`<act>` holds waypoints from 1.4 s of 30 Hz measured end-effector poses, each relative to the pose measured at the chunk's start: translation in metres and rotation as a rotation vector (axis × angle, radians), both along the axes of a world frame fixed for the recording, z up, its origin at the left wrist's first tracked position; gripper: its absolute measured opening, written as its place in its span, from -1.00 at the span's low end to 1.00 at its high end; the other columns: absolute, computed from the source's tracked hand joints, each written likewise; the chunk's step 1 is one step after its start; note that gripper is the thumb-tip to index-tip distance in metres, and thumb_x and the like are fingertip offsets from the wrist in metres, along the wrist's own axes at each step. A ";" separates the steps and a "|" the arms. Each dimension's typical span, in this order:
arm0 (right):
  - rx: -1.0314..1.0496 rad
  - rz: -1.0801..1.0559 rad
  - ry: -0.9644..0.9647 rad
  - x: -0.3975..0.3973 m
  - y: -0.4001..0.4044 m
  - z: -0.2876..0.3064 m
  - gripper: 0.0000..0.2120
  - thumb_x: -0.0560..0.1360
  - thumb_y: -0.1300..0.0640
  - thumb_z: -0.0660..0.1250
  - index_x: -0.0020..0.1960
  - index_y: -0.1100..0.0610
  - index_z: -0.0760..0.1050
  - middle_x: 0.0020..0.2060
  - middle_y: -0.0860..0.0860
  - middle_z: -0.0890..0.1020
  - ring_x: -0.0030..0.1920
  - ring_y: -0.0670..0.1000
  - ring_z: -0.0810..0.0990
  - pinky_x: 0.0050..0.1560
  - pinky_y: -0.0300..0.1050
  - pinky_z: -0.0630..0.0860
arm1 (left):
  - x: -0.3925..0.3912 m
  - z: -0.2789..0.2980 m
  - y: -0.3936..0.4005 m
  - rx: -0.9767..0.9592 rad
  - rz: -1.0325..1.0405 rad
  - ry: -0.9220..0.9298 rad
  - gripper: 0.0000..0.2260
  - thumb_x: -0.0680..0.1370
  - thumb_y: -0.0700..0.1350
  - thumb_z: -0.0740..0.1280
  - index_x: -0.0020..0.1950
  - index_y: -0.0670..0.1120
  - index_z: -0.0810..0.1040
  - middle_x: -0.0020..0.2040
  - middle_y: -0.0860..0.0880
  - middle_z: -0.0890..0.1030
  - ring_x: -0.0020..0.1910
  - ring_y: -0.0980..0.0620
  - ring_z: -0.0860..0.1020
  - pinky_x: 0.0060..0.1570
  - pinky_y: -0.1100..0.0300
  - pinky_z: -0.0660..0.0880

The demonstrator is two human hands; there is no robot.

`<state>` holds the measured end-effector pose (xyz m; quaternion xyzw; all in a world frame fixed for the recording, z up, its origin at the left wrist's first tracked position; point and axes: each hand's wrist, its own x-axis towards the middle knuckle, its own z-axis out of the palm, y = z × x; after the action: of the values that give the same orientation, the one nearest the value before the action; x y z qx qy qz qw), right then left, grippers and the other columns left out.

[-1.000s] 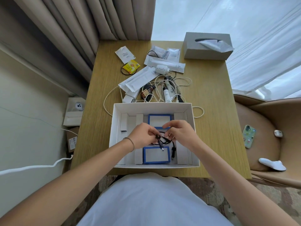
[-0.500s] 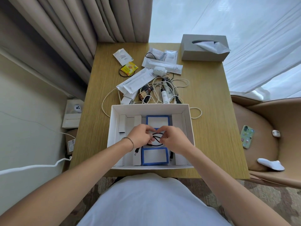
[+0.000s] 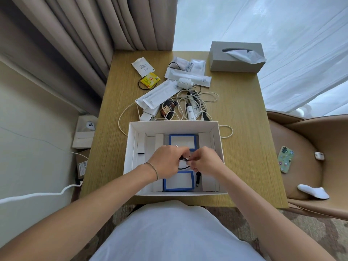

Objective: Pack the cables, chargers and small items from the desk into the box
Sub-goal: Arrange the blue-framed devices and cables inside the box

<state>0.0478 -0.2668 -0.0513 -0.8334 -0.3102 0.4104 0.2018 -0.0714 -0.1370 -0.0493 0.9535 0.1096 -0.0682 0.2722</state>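
Observation:
An open white box (image 3: pixel 174 126) sits at the desk's near edge, with white dividers and two blue-framed cards inside. Over its middle, my left hand (image 3: pixel 166 162) and my right hand (image 3: pixel 204 162) both pinch a thin black cable (image 3: pixel 183 167), coiled small between them; one plug end hangs down by my right hand. Behind the box lies a pile: white cables (image 3: pixel 207 97), a white charger plug (image 3: pixel 184 83), a brown bottle (image 3: pixel 167 109), a white tube (image 3: pixel 189 111), long white packets (image 3: pixel 158 96) and a yellow tea bag (image 3: pixel 150 80).
A grey tissue box (image 3: pixel 235 57) stands at the desk's far right corner. A tan chair (image 3: pixel 310 147) at right holds a phone (image 3: pixel 285 162), an earbud case and a white slipper. Curtains hang behind; cardboard boxes and a white cord are on the floor at left.
My hands have drawn the black cable into a tighter coil over the box's middle. The dangling plug ends have shifted; one now hangs by my right hand.

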 end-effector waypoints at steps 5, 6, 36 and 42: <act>0.005 0.084 -0.094 -0.008 0.000 -0.008 -0.89 0.55 0.16 0.41 -0.10 0.03 0.69 -0.33 -0.11 0.63 -0.27 -0.08 0.64 -0.24 -0.22 0.54 | 0.001 -0.006 0.004 -0.457 0.326 -0.019 -0.79 0.61 -0.23 0.26 0.14 0.04 0.57 -0.05 0.09 0.71 -0.03 0.17 0.65 0.04 0.27 0.57; -0.006 0.113 -0.113 -0.011 0.001 -0.010 -0.87 0.56 0.17 0.40 -0.12 0.01 0.68 -0.33 -0.12 0.62 -0.27 -0.09 0.62 -0.26 -0.24 0.50 | 0.002 -0.008 0.004 -0.471 0.374 -0.028 -0.79 0.63 -0.22 0.25 0.13 0.06 0.56 -0.11 0.09 0.72 -0.07 0.21 0.65 0.01 0.31 0.55; -0.196 0.313 -0.330 -0.019 0.037 -0.022 -0.74 0.54 0.22 0.27 -0.32 0.09 0.38 -0.41 0.00 0.45 -0.40 0.03 0.45 -0.47 -0.16 0.27 | -0.015 -0.029 -0.001 0.133 0.111 0.260 -0.67 0.61 -0.15 0.21 0.37 -0.04 0.51 0.27 -0.08 0.58 0.20 -0.08 0.55 0.25 0.03 0.46; 0.016 0.218 -0.364 -0.002 0.042 0.017 -0.76 0.58 0.16 0.24 -0.09 0.10 0.68 -0.25 0.04 0.69 -0.23 0.12 0.63 -0.27 -0.11 0.52 | -0.007 0.005 0.015 -0.011 0.223 0.074 -0.68 0.61 -0.12 0.22 0.36 0.04 0.53 0.23 0.01 0.61 0.17 -0.03 0.57 0.19 0.04 0.52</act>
<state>0.0454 -0.2250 -0.0345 -0.8537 -0.4331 0.2700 0.1038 -0.0788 -0.1216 -0.0443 0.9307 0.2248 -0.0734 0.2791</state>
